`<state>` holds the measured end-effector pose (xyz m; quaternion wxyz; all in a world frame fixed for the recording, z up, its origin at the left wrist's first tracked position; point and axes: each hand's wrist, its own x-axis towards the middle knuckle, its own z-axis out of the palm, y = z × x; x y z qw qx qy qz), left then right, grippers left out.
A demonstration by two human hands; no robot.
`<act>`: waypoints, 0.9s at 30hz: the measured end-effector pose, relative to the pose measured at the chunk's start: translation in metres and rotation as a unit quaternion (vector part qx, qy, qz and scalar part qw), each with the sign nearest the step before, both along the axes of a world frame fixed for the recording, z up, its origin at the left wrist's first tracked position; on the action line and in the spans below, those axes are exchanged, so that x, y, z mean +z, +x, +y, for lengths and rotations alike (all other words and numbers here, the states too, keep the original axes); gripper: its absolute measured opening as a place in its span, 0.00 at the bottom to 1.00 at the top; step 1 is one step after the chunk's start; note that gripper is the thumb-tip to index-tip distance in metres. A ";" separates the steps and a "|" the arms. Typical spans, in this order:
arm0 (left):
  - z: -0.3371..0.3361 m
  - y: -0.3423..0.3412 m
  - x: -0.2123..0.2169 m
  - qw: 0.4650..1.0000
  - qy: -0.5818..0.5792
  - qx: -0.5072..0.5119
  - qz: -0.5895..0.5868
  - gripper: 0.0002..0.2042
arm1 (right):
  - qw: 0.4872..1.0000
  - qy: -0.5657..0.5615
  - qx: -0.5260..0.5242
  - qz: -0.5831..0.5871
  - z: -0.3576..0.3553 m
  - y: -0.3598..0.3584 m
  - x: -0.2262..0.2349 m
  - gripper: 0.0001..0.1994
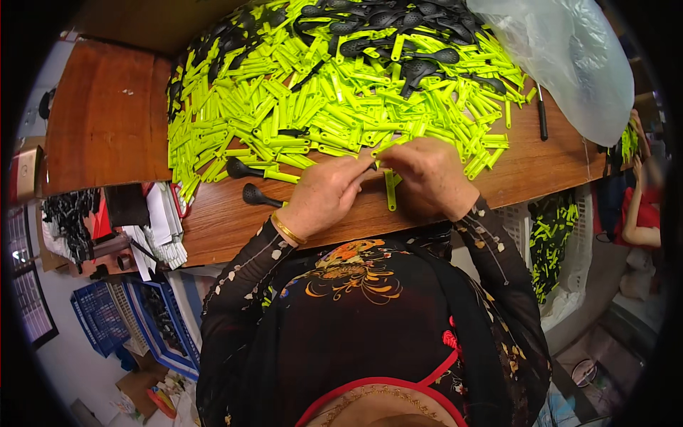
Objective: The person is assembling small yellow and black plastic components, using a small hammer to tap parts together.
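**A:** ok so what's going on with the hands here?

**B:** Right hand (430, 174) first: fingers curled in tight, pinching a green handle (393, 144). The handle sits at the fingertips and sticks out toward the other hand. Left hand (324, 192) has its fingers bent and bunched, thumb close to the index, right by the handle's other end. There's a small dark bit (373, 166) peeking out between the two hands. Mostly hidden tho, so can't tell if the left has a real grip on it.

**A:** and around them?

**B:** Loose handle (390, 196) on the wooden surface (341, 229), just below the gap between the hands. Off the left hand there's a black spoon (257, 194) near the wrist, and a bit past it a second spoon (242, 169) with a green handle on it. Past the hands it's a massive green pile (284, 107), black heads (420, 70) heaped mostly at the back. Over on the right, a black-gripped tool (543, 119) beside a big clear bag (569, 57).

**A:** any labels readable?

**B:** Marks on the handles are too small to make out.
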<state>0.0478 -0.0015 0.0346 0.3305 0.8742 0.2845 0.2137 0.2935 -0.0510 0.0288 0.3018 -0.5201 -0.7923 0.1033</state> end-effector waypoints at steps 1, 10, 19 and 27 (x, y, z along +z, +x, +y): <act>-0.004 -0.004 -0.002 1.000 0.012 -0.011 0.009 0.18 | 1.000 0.002 0.007 0.002 -0.004 -0.004 -0.006 0.08; -0.019 -0.037 -0.015 0.988 -0.144 -0.040 0.046 0.14 | 0.983 -0.145 0.107 0.042 -0.006 -0.017 -0.024 0.06; -0.008 -0.045 -0.007 0.999 0.011 0.034 -0.012 0.19 | 0.958 -0.225 0.118 0.133 0.043 -0.008 0.001 0.07; -0.017 -0.047 -0.007 0.968 -0.217 0.108 -0.060 0.17 | 0.982 -0.072 0.151 0.082 0.034 -0.025 -0.001 0.08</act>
